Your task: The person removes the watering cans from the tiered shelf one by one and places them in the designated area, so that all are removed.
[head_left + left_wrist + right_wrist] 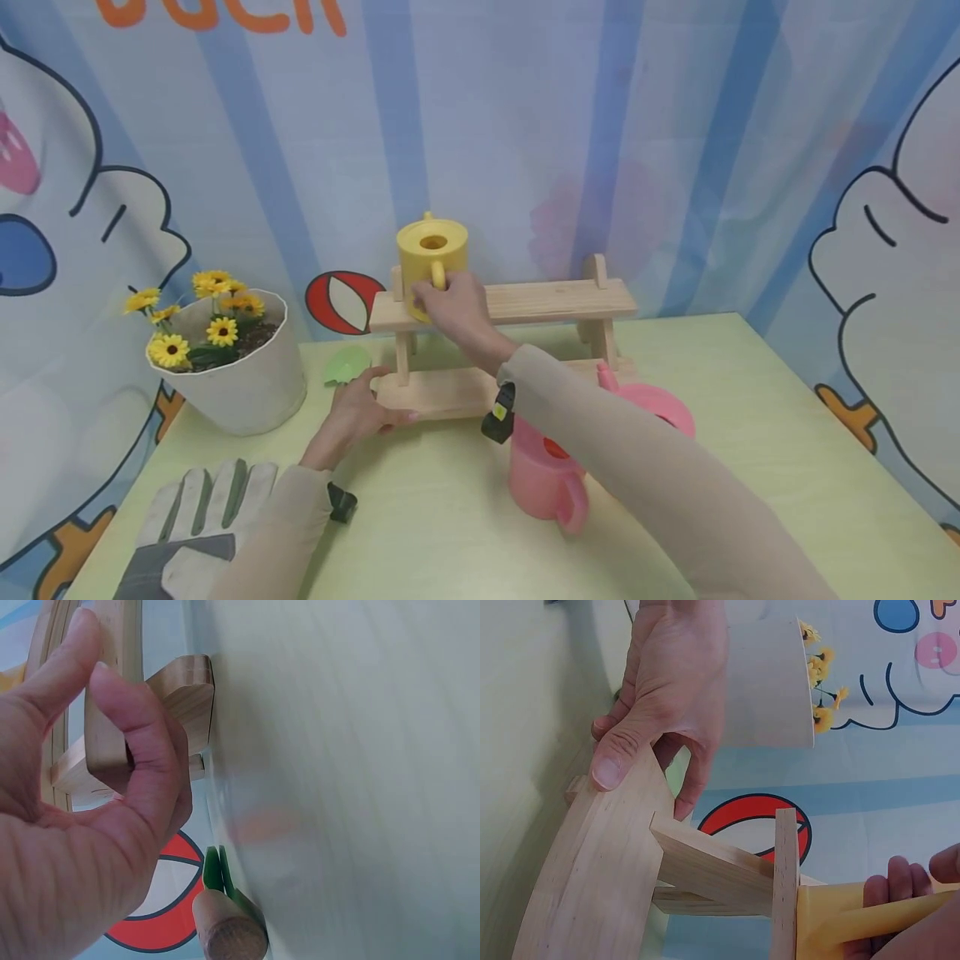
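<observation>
Two sleeves, left grip around one two-board wooden shelf, right grip around the handle of one yellow can.

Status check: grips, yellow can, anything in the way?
Right grip holding yellow can, upright at upper shelf. Left grip holding lower shelf. Nothing visibly blocking the can.

Wooden stand from above and wrist-close

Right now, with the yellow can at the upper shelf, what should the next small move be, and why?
Probably the right hand should ease off the yellow can: its base appears to sit on the upper shelf, and the left hand grips the lower shelf, which should help steady things.
</observation>
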{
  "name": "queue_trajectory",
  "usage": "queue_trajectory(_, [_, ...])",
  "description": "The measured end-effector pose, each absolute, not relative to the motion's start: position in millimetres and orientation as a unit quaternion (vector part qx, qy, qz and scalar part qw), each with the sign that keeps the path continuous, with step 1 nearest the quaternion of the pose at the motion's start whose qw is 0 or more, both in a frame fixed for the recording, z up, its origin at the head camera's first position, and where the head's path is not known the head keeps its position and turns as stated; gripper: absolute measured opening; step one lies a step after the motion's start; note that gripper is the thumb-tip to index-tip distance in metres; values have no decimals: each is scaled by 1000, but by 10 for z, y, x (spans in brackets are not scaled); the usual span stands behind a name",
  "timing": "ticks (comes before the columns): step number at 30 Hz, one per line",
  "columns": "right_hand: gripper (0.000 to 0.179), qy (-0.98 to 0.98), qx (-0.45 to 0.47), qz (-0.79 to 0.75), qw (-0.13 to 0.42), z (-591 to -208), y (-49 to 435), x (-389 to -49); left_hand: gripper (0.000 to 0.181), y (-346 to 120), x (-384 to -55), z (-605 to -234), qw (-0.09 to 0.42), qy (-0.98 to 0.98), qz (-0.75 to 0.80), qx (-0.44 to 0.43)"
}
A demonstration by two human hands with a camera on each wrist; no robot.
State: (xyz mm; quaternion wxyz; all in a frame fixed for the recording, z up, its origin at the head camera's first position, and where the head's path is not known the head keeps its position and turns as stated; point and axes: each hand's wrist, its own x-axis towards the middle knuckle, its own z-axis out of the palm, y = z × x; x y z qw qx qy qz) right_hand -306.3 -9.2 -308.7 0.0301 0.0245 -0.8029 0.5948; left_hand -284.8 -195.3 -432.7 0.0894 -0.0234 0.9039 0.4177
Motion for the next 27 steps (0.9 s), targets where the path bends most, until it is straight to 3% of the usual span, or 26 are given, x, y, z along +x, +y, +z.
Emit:
queue_trajectory(12, [26,-743,18,669,16,-3106,-129,-3119,103,-1961,-2859,-4338,90,905,415,-28])
queue_trajectory(27, [32,-744,8,665,63,-3109,-74,-3071,103,-1947,-2834,-4311,87,906,414,-30])
